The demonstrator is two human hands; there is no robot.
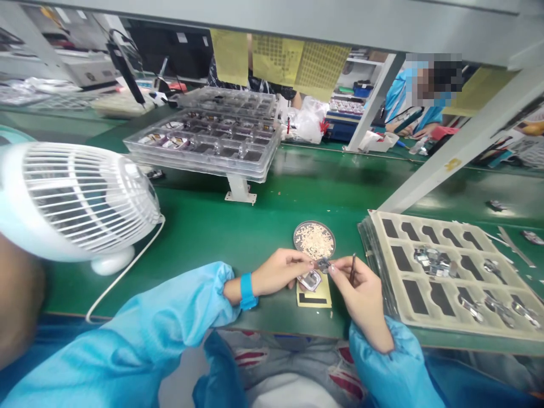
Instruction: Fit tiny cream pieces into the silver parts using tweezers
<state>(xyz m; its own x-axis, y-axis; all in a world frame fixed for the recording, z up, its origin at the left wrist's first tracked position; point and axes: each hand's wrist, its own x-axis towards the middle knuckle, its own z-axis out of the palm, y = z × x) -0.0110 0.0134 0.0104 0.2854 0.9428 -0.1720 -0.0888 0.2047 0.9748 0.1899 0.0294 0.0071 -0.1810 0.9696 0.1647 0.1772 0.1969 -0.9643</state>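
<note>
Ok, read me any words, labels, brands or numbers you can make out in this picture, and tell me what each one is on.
None can be read.
Yellow sheets hung above the bench: print too small to read.
Yellow mark on the slanted grey frame post: blurred.
Small yellow card under the left hand and right hand: no legible text.

A green-topped table [238,226] runs under the hands and away to both sides, glossy with reflected overhead light. Well ahead of the hands a white post foot [240,195] stands on it, and to their right a pale grey frame strut [450,153] slants upward. Yellow sheets [280,59] hang from the grey overhead rail [297,20] beyond, with cluttered shelving [357,85] behind.
</note>
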